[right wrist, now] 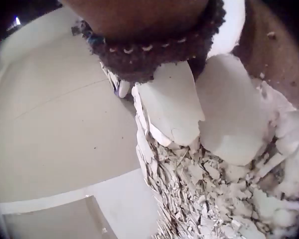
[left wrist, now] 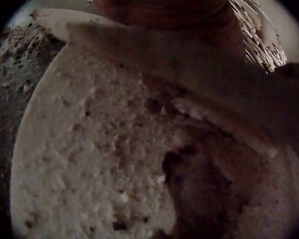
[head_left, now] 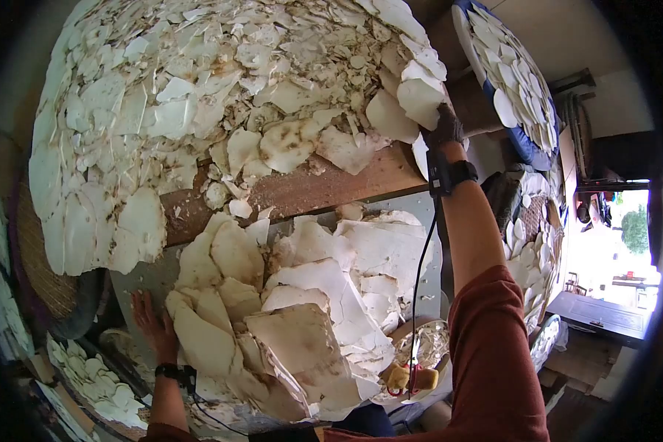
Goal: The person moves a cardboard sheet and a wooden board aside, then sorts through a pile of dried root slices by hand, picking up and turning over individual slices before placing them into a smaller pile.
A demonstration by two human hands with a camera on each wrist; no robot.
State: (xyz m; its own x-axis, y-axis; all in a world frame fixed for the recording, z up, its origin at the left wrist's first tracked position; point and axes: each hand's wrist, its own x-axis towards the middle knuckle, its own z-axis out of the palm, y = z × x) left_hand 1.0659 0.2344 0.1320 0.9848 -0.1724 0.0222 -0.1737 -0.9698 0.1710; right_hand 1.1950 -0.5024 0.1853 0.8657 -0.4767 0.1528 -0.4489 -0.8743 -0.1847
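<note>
White pcs [head_left: 420, 103] at gloved R hand [head_left: 445, 128], grip unclear from here; L hand [head_left: 155, 324] straight-fingered.

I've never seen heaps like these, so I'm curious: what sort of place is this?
Probably a small workshop for sorting or processing by hand, though I can't tell what material. A big heap of pale, flat pieces, a nearer pile of broader ones and a loaded blue-rimmed tray suggest it.
</note>
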